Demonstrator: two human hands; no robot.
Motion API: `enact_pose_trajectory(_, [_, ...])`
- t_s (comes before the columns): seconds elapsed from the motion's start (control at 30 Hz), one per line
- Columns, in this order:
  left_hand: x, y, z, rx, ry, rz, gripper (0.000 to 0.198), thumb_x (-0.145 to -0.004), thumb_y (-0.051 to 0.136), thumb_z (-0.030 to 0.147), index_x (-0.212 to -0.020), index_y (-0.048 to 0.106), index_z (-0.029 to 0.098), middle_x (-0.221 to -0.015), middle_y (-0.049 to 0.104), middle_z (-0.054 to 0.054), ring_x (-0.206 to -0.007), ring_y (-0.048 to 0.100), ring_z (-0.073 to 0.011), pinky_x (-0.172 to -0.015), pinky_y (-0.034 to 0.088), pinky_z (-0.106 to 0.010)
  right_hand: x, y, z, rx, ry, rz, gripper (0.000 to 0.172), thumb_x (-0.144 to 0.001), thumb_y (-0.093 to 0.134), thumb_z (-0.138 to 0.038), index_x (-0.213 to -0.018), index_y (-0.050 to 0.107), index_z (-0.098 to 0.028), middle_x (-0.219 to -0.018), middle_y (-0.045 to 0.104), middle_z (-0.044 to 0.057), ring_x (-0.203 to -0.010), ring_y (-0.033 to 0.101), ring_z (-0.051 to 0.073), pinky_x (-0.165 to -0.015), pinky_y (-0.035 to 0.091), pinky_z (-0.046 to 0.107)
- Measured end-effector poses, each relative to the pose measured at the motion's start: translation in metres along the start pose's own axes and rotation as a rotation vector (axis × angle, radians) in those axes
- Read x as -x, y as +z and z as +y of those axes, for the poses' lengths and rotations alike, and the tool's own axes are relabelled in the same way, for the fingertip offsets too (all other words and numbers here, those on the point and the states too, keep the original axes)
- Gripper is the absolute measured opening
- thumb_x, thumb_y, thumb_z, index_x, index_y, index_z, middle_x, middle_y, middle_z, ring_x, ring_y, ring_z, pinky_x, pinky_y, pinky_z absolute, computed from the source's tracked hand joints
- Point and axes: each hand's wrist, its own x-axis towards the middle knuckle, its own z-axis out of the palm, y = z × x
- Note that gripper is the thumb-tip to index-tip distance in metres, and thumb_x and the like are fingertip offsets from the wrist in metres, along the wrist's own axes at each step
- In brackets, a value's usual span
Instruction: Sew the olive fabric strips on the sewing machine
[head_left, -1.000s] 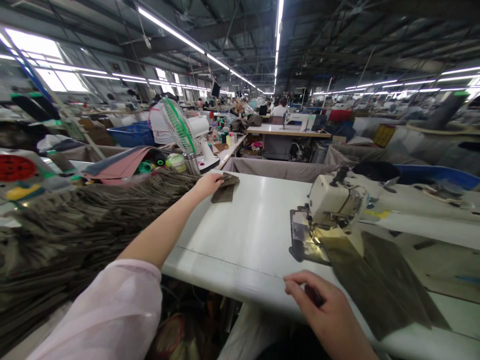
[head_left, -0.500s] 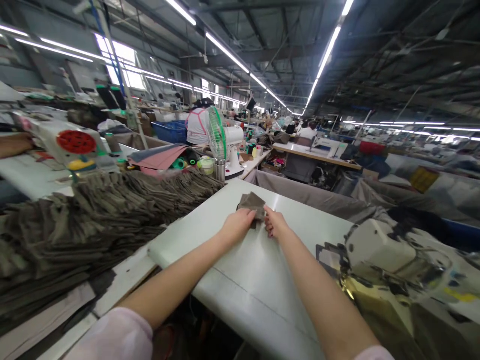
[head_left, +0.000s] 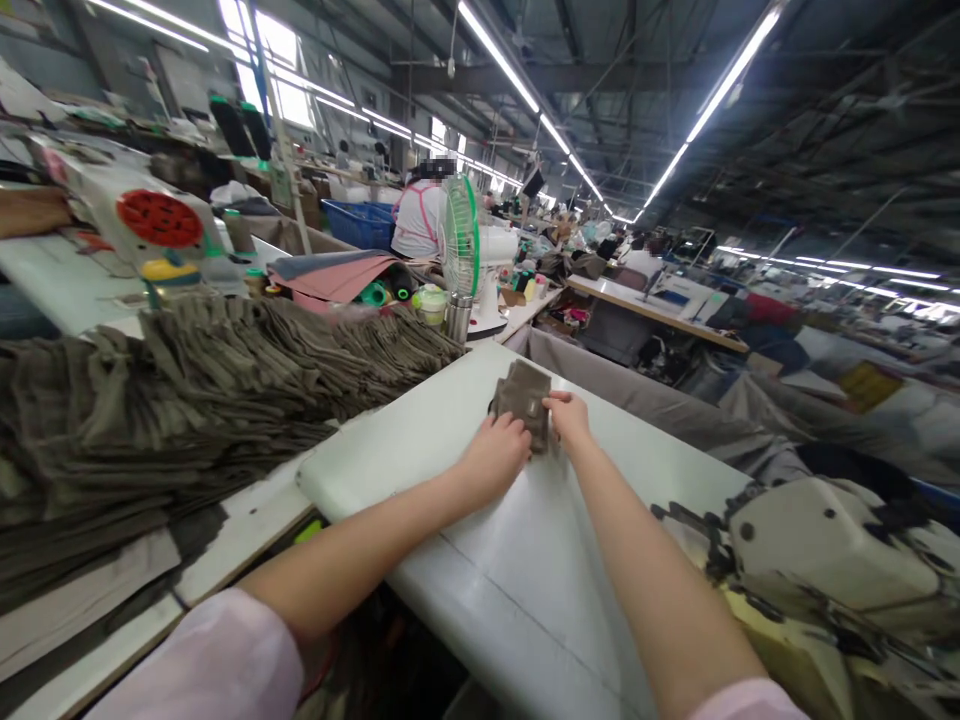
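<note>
A small stack of olive-brown fabric pieces [head_left: 525, 398] lies near the far edge of the white sewing table [head_left: 517, 570]. My left hand [head_left: 496, 456] rests on the stack's near left corner with its fingers curled over it. My right hand [head_left: 569, 417] pinches the stack's right edge. Both arms stretch forward across the table.
A long heap of the same olive fabric pieces [head_left: 187, 390] fills the bench at left. A sewing machine [head_left: 832, 560] stands at right. A green-bladed fan [head_left: 469, 255], thread spools and a steel cup sit beyond. A seated person [head_left: 420, 215] works farther back.
My right hand left the table's near edge and reached out to the fabric stack beside my left hand. The view has swung left, away from the sewing machine.
</note>
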Motion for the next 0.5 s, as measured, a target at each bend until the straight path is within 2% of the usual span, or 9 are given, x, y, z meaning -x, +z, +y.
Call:
enact_pose_trajectory(0.1, [0.002, -0.002, -0.003, -0.019, -0.011, -0.026, 0.031, -0.097, 0.052, 0.041, -0.096, 0.072, 0.017, -0.108, 0.072, -0.014, -0.118, 0.059, -0.0354, -0.111, 0.030, -0.066, 0.012, -0.001, -0.005, 0.088, -0.051, 0.016, 0.033, -0.097, 0.064, -0.036, -0.124, 0.061, -0.017, -0.125, 0.063, 0.009, -0.106, 0.064, 0.023, -0.090, 0.056, 0.045])
enact_pose_trajectory(0.17, [-0.004, -0.004, -0.001, -0.051, -0.008, -0.004, 0.037, -0.101, 0.042, 0.037, -0.096, 0.073, 0.017, -0.109, 0.072, -0.013, -0.122, 0.057, -0.0338, -0.115, 0.024, -0.064, 0.027, -0.008, -0.013, 0.126, -0.098, 0.057, 0.027, -0.096, 0.065, -0.033, -0.117, 0.064, -0.016, -0.122, 0.064, 0.008, -0.107, 0.064, 0.023, -0.093, 0.054, 0.045])
enact_pose_trajectory(0.23, [-0.013, -0.005, 0.003, -0.077, -0.008, 0.006, 0.039, -0.102, 0.037, 0.031, -0.114, 0.069, 0.015, -0.129, 0.066, -0.016, -0.130, 0.052, -0.0334, -0.116, 0.027, -0.058, 0.049, -0.019, -0.022, 0.144, -0.157, 0.096, 0.014, -0.094, 0.065, -0.024, -0.106, 0.068, -0.016, -0.113, 0.068, 0.007, -0.107, 0.063, 0.021, -0.097, 0.050, 0.040])
enact_pose_trajectory(0.3, [-0.023, -0.002, 0.006, -0.102, -0.045, -0.058, 0.047, -0.100, 0.038, 0.031, -0.137, 0.056, 0.009, -0.149, 0.049, -0.021, -0.140, 0.042, -0.0376, -0.113, 0.034, -0.056, 0.078, -0.032, -0.027, 0.153, -0.223, 0.088, 0.008, -0.091, 0.065, -0.022, -0.098, 0.070, -0.019, -0.099, 0.071, 0.002, -0.099, 0.065, 0.017, -0.094, 0.049, 0.031])
enact_pose_trajectory(0.33, [-0.026, 0.001, 0.004, -0.125, -0.061, -0.113, 0.051, -0.099, 0.038, 0.031, -0.142, 0.051, 0.008, -0.153, 0.044, -0.023, -0.142, 0.040, -0.0403, -0.111, 0.035, -0.058, 0.096, -0.039, -0.026, 0.158, -0.251, 0.076, 0.007, -0.089, 0.068, -0.024, -0.095, 0.070, -0.021, -0.093, 0.070, -0.001, -0.092, 0.065, 0.015, -0.090, 0.050, 0.028])
enact_pose_trajectory(0.4, [-0.031, 0.009, -0.008, -0.184, -0.019, -0.123, 0.055, -0.099, 0.034, 0.029, -0.146, 0.045, 0.005, -0.156, 0.038, -0.025, -0.143, 0.037, -0.0408, -0.112, 0.034, -0.059, 0.139, -0.056, -0.018, 0.176, -0.309, 0.053, 0.013, -0.081, 0.075, -0.025, -0.093, 0.071, -0.023, -0.085, 0.067, -0.004, -0.085, 0.064, 0.015, -0.086, 0.050, 0.027])
enact_pose_trajectory(0.43, [-0.032, 0.014, -0.020, -0.198, 0.008, -0.097, 0.057, -0.099, 0.033, 0.032, -0.147, 0.044, 0.003, -0.156, 0.038, -0.024, -0.143, 0.037, -0.0407, -0.112, 0.034, -0.059, 0.162, -0.066, -0.010, 0.202, -0.395, 0.029, 0.018, -0.081, 0.074, -0.023, -0.099, 0.071, -0.022, -0.089, 0.066, -0.002, -0.087, 0.063, 0.015, -0.087, 0.050, 0.028])
enact_pose_trajectory(0.5, [-0.035, 0.022, -0.052, -0.176, -0.029, -0.047, 0.061, -0.098, 0.032, 0.042, -0.141, 0.050, 0.004, -0.152, 0.046, -0.023, -0.139, 0.043, -0.0400, -0.110, 0.037, -0.059, 0.210, -0.090, 0.013, 0.183, -0.468, 0.040, 0.026, -0.088, 0.062, -0.016, -0.114, 0.066, -0.019, -0.101, 0.063, 0.003, -0.088, 0.063, 0.014, -0.084, 0.051, 0.027])
